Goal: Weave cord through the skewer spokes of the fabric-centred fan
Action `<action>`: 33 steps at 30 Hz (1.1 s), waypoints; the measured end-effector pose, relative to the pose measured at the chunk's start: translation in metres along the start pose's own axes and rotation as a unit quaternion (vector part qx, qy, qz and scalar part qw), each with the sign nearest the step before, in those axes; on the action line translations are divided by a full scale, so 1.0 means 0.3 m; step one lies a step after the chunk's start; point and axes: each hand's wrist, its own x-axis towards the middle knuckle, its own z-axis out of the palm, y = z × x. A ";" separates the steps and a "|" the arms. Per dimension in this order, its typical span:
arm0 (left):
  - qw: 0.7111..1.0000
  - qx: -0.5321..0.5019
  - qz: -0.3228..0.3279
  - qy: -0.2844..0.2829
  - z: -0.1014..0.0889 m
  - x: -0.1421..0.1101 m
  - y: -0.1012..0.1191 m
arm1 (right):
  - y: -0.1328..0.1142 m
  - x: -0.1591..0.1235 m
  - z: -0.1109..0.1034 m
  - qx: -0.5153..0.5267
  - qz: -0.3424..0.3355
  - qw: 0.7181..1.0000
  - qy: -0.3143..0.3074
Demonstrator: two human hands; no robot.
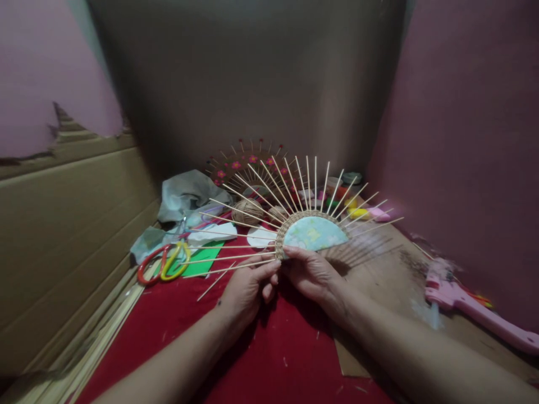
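Note:
I hold a half-round craft piece (314,233) above the red cloth: a pale blue patterned semicircle edged with woven twine, with several thin wooden sticks fanning out from it. My left hand (248,289) pinches its lower left edge, fingers closed by the lowest sticks. My right hand (314,275) grips the flat bottom edge from below, fingers closed on it. A similar finished fan with pink flowers (246,163) stands behind.
Red and yellow scissors (166,262) lie on green paper (202,261) at left. A ball of twine (247,212), white paper pieces and crumpled cloth (187,193) sit behind. A pink glue gun (463,300) lies at right. Cardboard walls enclose the space.

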 end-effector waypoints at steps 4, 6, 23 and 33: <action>1.000 -0.011 -0.009 0.001 -0.001 0.002 -0.003 | -0.001 -0.001 0.000 -0.002 0.006 1.000 -0.004; 1.000 -0.013 -0.011 0.002 -0.001 0.004 -0.004 | -0.002 -0.003 0.003 -0.002 0.008 1.000 -0.009; 1.000 -0.008 -0.005 -0.006 -0.004 0.008 -0.007 | -0.007 -0.003 0.007 -0.004 0.025 1.000 -0.013; 1.000 0.007 -0.003 -0.014 0.003 -0.002 -0.001 | -0.009 -0.007 0.005 -0.009 0.054 0.998 -0.024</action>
